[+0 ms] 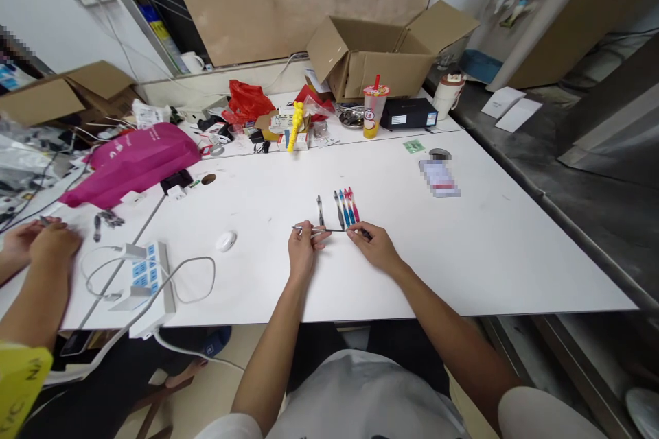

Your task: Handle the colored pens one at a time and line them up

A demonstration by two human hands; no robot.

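Several pens lie on the white table in front of me: a dark pen (320,211) on its own at the left, then a grey pen (339,210), blue pens (347,208) and pink pens (353,204) side by side. My left hand (305,247) pinches a thin silver rod-like piece (301,227) that lies crosswise just below the pens. Closed round a dark pen part (365,234) is my right hand (378,245), its fingertips near the right end of a thin dark rod (336,230). Whether the two pieces touch cannot be made out.
A white round case (226,241) and a power strip (154,281) with cables are at the left. Another person's hands (49,240) rest at the far left. A drink cup (373,110), a black box (409,114) and an open carton (384,58) stand behind; a phone-like object (440,178) lies right.
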